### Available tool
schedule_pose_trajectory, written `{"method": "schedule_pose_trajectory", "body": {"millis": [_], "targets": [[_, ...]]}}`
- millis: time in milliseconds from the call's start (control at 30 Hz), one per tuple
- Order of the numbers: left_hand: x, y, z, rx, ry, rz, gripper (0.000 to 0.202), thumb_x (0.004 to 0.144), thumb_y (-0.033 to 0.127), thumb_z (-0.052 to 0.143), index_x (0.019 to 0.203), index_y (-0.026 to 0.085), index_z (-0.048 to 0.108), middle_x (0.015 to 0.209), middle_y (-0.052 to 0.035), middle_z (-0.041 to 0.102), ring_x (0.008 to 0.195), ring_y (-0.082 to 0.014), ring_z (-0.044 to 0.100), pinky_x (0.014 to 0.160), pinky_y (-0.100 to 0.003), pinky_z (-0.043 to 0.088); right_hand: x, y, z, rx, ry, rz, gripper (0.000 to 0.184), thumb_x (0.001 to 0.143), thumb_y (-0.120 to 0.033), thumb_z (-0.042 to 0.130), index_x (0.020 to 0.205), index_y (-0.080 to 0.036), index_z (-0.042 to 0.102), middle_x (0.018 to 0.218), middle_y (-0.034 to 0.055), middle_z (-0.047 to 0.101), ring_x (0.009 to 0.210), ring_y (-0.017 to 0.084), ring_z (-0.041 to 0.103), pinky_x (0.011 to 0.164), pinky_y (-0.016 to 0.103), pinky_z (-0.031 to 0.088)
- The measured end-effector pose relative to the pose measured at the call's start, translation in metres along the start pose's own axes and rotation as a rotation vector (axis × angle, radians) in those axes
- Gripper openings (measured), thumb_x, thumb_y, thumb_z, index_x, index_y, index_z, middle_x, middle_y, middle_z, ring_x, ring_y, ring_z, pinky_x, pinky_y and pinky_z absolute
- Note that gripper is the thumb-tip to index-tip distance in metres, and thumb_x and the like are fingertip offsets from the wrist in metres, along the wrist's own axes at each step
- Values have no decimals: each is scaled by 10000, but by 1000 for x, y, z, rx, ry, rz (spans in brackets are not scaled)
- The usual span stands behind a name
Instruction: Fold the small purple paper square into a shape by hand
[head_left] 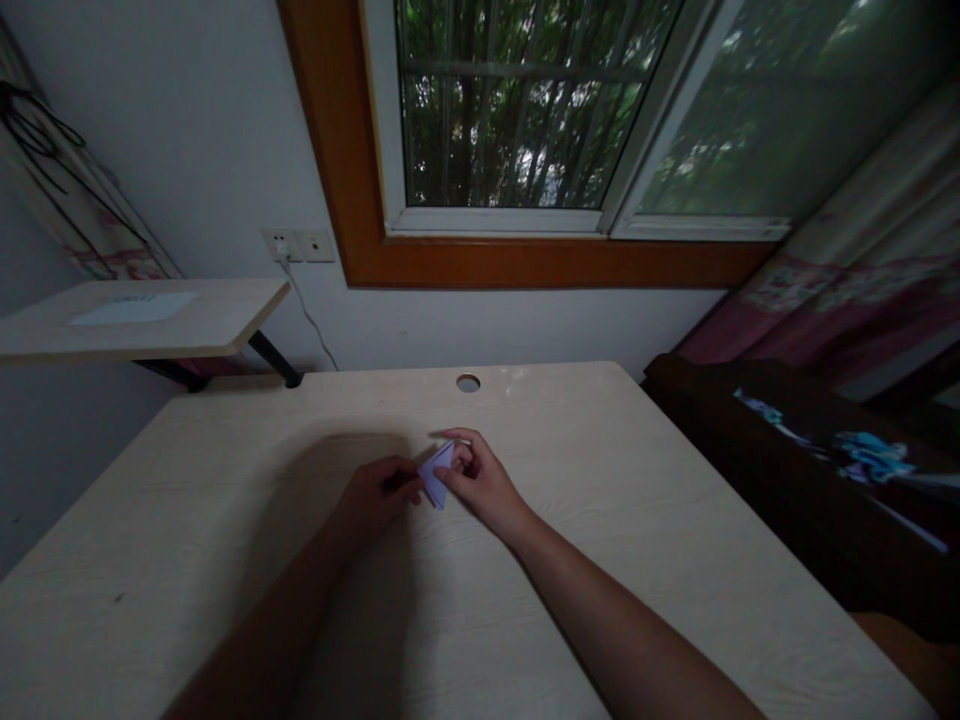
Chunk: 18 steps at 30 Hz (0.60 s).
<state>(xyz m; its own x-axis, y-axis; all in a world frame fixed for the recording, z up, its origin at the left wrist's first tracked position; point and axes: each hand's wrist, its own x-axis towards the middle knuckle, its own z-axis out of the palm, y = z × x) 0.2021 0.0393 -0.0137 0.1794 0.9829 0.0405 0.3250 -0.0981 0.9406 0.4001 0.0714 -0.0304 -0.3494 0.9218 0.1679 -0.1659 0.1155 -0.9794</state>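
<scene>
A small folded piece of pale lilac paper (436, 473) is held just above the light wooden desk (600, 520), near its middle. My left hand (375, 495) pinches the paper's left side with curled fingers. My right hand (476, 478) grips the right side, thumb and fingers closed around the fold. Both forearms reach in from the lower edge of the view.
A round cable hole (468, 382) sits at the desk's far edge. A side shelf (225, 315) with a sheet of paper (135, 307) stands at left. A wall socket (298, 244), a window (525, 110), and a dark bed (825, 470) at right surround the desk.
</scene>
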Motion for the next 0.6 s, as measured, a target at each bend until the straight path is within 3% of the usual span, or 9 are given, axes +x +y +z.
{"method": "schedule_pose_trajectory", "body": {"millis": [167, 333, 600], "targets": [[-2, 2, 0, -49, 28, 35, 254, 846, 389, 628, 926, 151, 659, 718, -39, 687, 648, -155, 648, 635, -251, 500, -1, -1, -1, 8, 3, -3, 502, 774, -312, 744, 1220, -263, 519, 711, -61, 509, 627, 111, 469, 609, 251, 379], [-4, 4, -2, -58, 12, 65, 258, 914, 369, 533, 849, 145, 643, 705, -34, 650, 650, -140, 615, 630, -234, 468, -1, -2, 0, 9, 9, 0, 503, 772, -324, 747, 1216, -270, 518, 718, -58, 516, 629, 114, 468, 613, 255, 385], [-3, 2, -1, -29, 20, 43, 276, 907, 399, 542, 833, 155, 648, 703, -31, 644, 660, -151, 611, 633, -239, 463, 0, 2, -2, -9, 1, 1, 524, 765, -357, 750, 1228, -278, 517, 718, -57, 525, 619, 114, 475, 592, 248, 400]]}}
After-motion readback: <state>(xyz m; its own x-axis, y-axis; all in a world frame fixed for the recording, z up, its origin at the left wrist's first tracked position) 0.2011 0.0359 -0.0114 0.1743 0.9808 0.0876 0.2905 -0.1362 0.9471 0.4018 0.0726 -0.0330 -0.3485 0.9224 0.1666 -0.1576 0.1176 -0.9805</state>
